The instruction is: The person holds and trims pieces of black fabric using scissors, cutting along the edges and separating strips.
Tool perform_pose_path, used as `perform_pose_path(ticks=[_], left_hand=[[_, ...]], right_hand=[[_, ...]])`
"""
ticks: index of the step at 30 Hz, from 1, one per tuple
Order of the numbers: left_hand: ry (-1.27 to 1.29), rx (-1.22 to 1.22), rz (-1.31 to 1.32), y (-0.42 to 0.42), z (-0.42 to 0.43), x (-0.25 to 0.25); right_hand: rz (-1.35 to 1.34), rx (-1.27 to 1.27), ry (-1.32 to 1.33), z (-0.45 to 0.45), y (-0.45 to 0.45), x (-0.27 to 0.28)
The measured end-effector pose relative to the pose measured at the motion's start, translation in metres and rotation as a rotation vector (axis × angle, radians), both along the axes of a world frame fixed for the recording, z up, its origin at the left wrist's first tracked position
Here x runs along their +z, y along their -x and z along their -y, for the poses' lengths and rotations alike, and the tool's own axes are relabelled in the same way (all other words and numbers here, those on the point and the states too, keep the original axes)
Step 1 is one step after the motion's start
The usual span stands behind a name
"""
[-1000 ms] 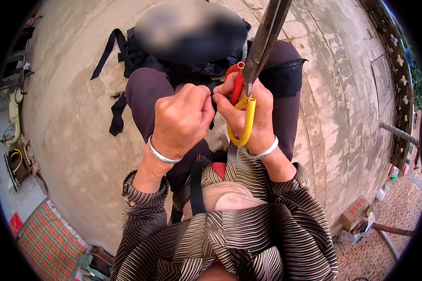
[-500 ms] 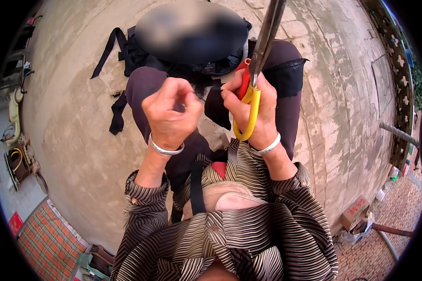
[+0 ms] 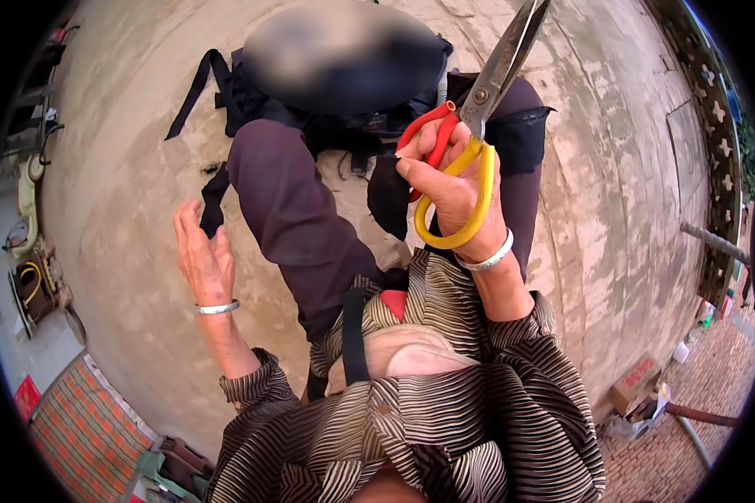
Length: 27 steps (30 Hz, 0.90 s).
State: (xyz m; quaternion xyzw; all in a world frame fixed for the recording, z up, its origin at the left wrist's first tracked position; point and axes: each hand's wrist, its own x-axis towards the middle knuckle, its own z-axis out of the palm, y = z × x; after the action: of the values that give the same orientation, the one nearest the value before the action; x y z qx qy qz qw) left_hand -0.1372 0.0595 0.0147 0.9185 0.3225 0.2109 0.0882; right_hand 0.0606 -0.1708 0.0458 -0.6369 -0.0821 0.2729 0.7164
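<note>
In my right hand [image 3: 466, 197] is a pair of scissors [image 3: 488, 88] with one red and one yellow handle, its blades pointing up and away from me. A piece of black cloth [image 3: 387, 197] hangs at the thumb and fingertips of the same hand. My left hand [image 3: 203, 264] is out to the left of my knee, fingers apart and holding nothing that I can see. Just beyond its fingers a black strap [image 3: 215, 197] lies on the ground, partly behind the hand.
Black fabric with straps [image 3: 260, 109] lies ahead of my knees, partly covered by a blurred patch. More black cloth [image 3: 516, 138] rests over my right knee. A cardboard box [image 3: 635, 381] stands at the lower right, a plaid cloth [image 3: 92, 432] at the lower left.
My left hand has opened from a pinch and moved left, away from the right hand. The scissors have tilted to the right and their handles have spread wider.
</note>
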Motion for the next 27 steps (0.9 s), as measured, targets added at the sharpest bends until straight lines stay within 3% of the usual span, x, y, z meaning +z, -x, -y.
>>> perform_pose_path(ticks=[1, 4, 7, 9, 15, 17, 27], left_hand=[[0.002, 0.005, 0.003, -0.005, 0.007, 0.002], [0.322, -0.266, 0.261, -0.037, 0.040, 0.024], [0.386, -0.451, 0.438, -0.071, 0.076, 0.040], [0.431, -0.514, 0.424, -0.086, 0.088, 0.040], [0.266, -0.609, 0.497, -0.107, 0.098, 0.025], [0.229, -0.619, 0.498, -0.108, 0.099, 0.024], [0.142, -0.702, 0.379, -0.113, 0.096, 0.033]], right_hand=[[-0.011, -0.006, -0.001, -0.001, 0.001, 0.000], [-0.006, -0.015, -0.007, -0.003, 0.004, -0.001], [0.038, -0.012, -0.004, -0.006, 0.006, -0.003], [0.065, -0.008, 0.011, -0.007, 0.008, -0.002], [0.072, 0.005, -0.062, -0.005, 0.008, -0.005], [0.227, 0.014, -0.049, -0.004, 0.006, -0.009], [0.510, -0.020, 0.030, -0.006, 0.011, -0.008]])
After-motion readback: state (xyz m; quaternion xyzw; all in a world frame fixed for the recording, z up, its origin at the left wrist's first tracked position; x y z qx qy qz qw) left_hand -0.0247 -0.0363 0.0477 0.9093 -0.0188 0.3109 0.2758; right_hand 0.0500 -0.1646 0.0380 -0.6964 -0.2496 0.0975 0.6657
